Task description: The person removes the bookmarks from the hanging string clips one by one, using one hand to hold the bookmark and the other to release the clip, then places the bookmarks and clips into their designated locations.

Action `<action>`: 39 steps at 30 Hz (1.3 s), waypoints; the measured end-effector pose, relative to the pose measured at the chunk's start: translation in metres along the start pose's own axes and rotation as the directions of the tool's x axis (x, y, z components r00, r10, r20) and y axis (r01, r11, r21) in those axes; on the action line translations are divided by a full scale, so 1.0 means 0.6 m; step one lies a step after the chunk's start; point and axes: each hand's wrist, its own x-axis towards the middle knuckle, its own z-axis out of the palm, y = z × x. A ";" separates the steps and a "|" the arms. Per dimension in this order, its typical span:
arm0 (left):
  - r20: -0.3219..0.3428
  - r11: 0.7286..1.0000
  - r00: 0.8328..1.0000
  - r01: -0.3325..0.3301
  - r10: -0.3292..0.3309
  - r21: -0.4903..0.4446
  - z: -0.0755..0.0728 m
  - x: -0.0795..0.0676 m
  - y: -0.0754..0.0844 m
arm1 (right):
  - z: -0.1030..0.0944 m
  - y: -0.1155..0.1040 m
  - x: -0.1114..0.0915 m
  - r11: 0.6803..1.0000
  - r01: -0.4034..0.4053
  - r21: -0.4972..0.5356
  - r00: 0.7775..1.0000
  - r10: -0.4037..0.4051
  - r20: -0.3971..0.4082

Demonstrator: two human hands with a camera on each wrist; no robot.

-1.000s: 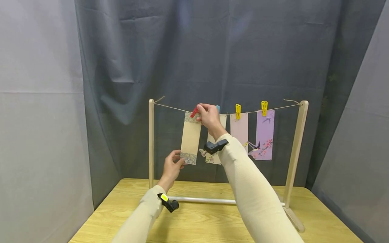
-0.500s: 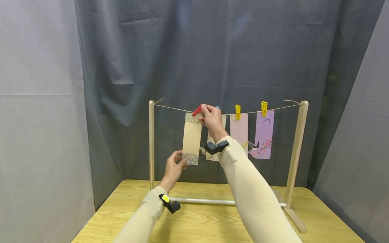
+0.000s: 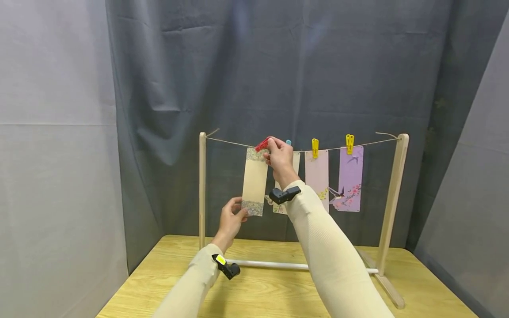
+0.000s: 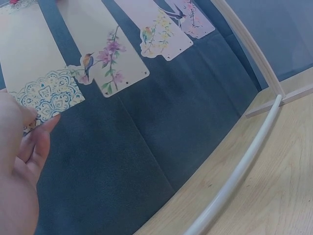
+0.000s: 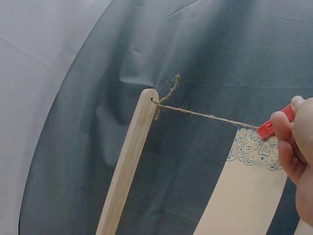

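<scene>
A cream paper bookmark [image 3: 254, 181] with blue lace patterns at both ends hangs upright at the twine [image 5: 210, 116], left of the other cards. My right hand [image 3: 281, 159] pinches a red clothespin [image 3: 262, 144] between thumb and fingers. In the right wrist view, the tip of the clothespin [image 5: 267, 129] sits over the twine at the bookmark's top edge. Below, my left hand [image 3: 230, 221] holds the bookmark's lower left corner, thumb in front. The left wrist view shows that patterned lower end [image 4: 54, 95] between thumb and fingers.
Another cream card [image 4: 100, 54], a pink card [image 3: 317, 172] and a purple card [image 3: 351, 181] hang to the right. Yellow clothespins [image 3: 315, 148] and a blue one [image 3: 288, 142] grip the twine. Wooden posts [image 3: 202, 190] and a white bar [image 3: 274, 265] frame the stand on the table [image 3: 254, 291].
The red clothespin has tilted flatter, its handle end swinging right with my right hand. My left hand keeps its hold on the bookmark's lower corner. The head view has shifted slightly.
</scene>
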 end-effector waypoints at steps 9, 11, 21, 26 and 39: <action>-0.022 1.000 1.000 -0.004 0.004 0.001 0.007 0.015 -0.032 | -0.004 -0.001 0.004 0.989 -0.029 0.147 0.998 0.036 -0.043; -0.035 1.000 0.999 0.000 0.000 0.007 0.007 0.022 -0.048 | -0.004 -0.003 0.004 0.984 -0.037 0.174 0.998 0.045 -0.042; -0.047 1.000 0.999 -0.005 0.005 0.005 0.005 0.025 -0.050 | -0.007 -0.012 0.001 0.964 -0.056 0.260 0.998 0.059 -0.006; -0.025 1.000 1.000 -0.003 0.003 -0.015 0.003 0.010 -0.017 | -0.007 -0.013 0.002 0.964 -0.056 0.261 0.998 0.055 0.011; -0.044 0.999 0.999 0.030 -0.029 0.021 -0.006 0.011 -0.029 | -0.014 -0.014 -0.003 0.972 -0.064 0.228 0.997 0.051 0.066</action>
